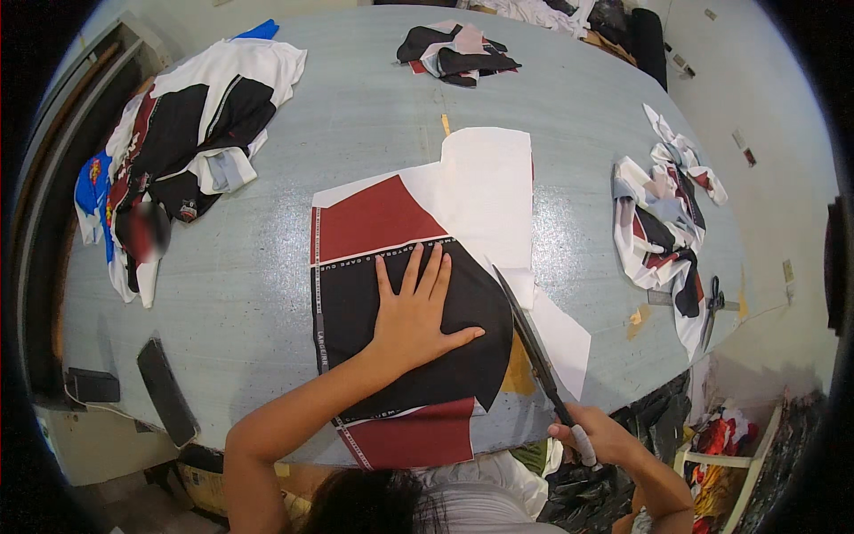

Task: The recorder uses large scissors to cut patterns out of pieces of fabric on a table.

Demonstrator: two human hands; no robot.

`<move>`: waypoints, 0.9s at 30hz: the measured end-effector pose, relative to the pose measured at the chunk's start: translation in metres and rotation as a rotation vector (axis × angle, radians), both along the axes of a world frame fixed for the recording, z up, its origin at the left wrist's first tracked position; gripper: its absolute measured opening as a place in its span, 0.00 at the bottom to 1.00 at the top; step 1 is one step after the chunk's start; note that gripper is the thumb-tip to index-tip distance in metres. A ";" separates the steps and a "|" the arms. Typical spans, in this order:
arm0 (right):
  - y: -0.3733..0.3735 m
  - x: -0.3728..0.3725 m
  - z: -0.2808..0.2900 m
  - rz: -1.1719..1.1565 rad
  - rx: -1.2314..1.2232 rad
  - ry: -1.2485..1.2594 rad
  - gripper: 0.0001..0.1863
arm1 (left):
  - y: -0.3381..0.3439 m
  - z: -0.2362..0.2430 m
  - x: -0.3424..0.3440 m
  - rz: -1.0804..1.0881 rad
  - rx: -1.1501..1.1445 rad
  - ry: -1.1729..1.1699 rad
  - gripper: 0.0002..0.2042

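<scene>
A printed fabric piece point(351, 311), black in the middle with maroon bands above and below, lies flat at the table's near edge. My left hand point(411, 311) presses on its black part, palm down with fingers spread. White material point(487, 196) extends from beneath it toward the far side. In my right hand point(592, 434), closed round the handles, is a pair of long dark scissors point(531, 343). Their blades point away from me along the curved right edge of the black part. To the right of the blades lies a white piece point(562, 338). The finger loops are partly hidden.
A heap of printed fabric pieces point(182, 125) covers the table's far left; a smaller pile point(458, 52) lies at the back. Offcuts point(658, 218) and other scissors point(713, 307) are at the right edge. A dark flat slab point(166, 392) and a black box point(92, 385) sit near left.
</scene>
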State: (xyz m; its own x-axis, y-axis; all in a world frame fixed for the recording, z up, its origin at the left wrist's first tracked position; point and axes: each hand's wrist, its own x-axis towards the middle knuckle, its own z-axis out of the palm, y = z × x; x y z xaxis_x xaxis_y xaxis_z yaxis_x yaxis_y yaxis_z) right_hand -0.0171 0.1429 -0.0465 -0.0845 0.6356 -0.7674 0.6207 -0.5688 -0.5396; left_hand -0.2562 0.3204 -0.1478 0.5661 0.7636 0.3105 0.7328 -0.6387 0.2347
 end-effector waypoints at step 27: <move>0.051 0.014 0.013 0.324 0.023 -0.198 0.38 | 0.004 0.002 -0.007 -0.057 -0.034 0.006 0.55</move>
State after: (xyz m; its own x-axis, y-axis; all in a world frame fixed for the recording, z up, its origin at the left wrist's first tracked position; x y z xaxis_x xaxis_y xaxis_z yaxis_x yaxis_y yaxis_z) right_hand -0.0028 0.1935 -0.0340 -0.1355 0.6172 -0.7750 0.8600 -0.3152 -0.4014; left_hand -0.2630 0.3244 -0.1458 0.6110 0.7400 0.2812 0.6968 -0.6713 0.2526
